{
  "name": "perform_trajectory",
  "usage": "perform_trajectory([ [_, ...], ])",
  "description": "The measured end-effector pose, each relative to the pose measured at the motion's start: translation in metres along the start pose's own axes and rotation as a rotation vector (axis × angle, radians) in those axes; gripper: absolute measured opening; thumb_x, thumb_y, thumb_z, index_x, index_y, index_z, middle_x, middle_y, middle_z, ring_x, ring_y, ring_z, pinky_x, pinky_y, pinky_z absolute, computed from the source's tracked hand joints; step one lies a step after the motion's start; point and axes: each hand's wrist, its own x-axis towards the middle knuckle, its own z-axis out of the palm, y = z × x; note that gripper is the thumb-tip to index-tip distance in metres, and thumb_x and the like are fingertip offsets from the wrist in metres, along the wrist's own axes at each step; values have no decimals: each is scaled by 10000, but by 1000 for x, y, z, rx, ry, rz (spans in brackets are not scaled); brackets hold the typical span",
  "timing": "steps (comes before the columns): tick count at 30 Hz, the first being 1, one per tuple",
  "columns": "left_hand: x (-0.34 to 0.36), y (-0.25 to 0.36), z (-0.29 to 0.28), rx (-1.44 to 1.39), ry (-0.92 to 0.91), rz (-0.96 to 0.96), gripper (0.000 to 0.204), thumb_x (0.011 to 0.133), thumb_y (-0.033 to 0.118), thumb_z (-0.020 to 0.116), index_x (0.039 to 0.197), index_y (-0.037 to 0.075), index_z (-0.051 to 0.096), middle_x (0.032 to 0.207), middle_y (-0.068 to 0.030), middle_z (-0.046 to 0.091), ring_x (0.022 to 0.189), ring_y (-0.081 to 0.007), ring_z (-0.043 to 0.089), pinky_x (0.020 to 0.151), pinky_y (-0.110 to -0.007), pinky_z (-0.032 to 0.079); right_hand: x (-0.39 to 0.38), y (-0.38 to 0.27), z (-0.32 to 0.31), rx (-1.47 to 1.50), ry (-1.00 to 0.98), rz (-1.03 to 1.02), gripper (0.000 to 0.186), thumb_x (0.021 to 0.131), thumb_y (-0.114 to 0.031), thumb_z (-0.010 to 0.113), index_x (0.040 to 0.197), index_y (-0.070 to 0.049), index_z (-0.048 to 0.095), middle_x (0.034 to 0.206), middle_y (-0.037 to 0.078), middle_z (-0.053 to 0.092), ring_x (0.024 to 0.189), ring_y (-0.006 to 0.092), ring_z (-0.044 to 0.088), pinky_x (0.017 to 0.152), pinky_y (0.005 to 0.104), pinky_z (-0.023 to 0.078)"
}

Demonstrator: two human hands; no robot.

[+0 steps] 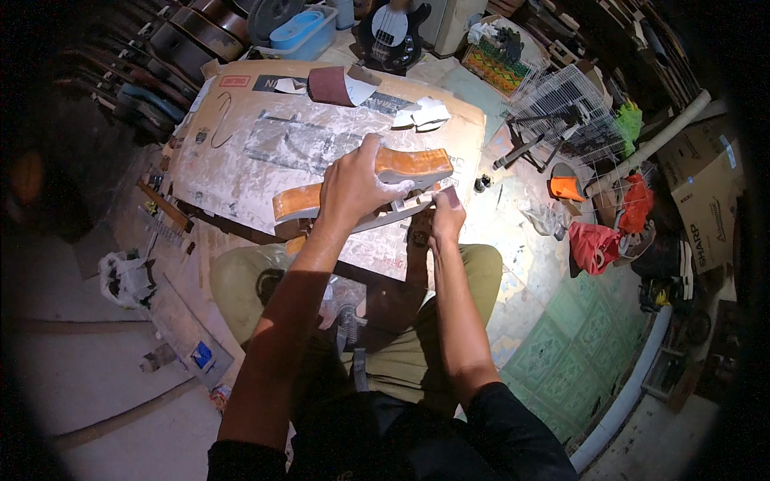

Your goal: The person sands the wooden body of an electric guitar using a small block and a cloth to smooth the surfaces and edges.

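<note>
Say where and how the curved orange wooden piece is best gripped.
Likely best: grip the wooden piece by its middle, from above, where the left hand spans it; its curved orange ends extend on both sides of that hand, so weight should balance there.

Lettering on cardboard
The cardboard sheet point(457, 135) bears a red boxed label point(235, 81) and a dark lettered band point(385, 103); the right-hand carton point(710, 210), bold black letters point(704, 248).

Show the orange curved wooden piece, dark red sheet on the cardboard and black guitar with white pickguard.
Orange curved wooden piece point(415, 163), head view: its orange right part.
Dark red sheet point(327, 85), head view: its red face.
Black guitar point(394, 24), head view: its white pickguard.
</note>
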Motion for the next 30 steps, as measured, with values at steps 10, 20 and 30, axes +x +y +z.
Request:
perform_trajectory([
  [10, -2, 3, -2, 24, -26, -24, 731, 618, 346, 864, 1179, 36, 512, 943, -224, 691, 886, -427, 672, 761, -486, 535, -12, -5, 5, -142, 9, -105, 189, 842, -124, 606, 971, 8, 648, 921, 17, 638, 834, 130, 569, 769, 291, 458],
  [20, -3, 5, -1, 17, -18, -2, 722, 616, 337, 872, 1165, 31, 519, 923, -227, 691, 883, -421, 675, 758, -482, 535, -3, -1, 0, 19, 18, -85, 244, 840, -115, 622, 1026, 41, 648, 940, 50, 660, 843, 148, 592, 787, 295, 467],
  [30, -3, 3, -4, 22, -28, -36, 745, 594, 334, 882, 1169, 27, 520, 945, -231, 690, 899, -419, 676, 771, -474, 535, -9, 2, 2, -209, 21, -198, 205, 853, -122, 602, 992, 20, 650, 894, 35, 648, 820, 136, 588, 759, 296, 469],
])
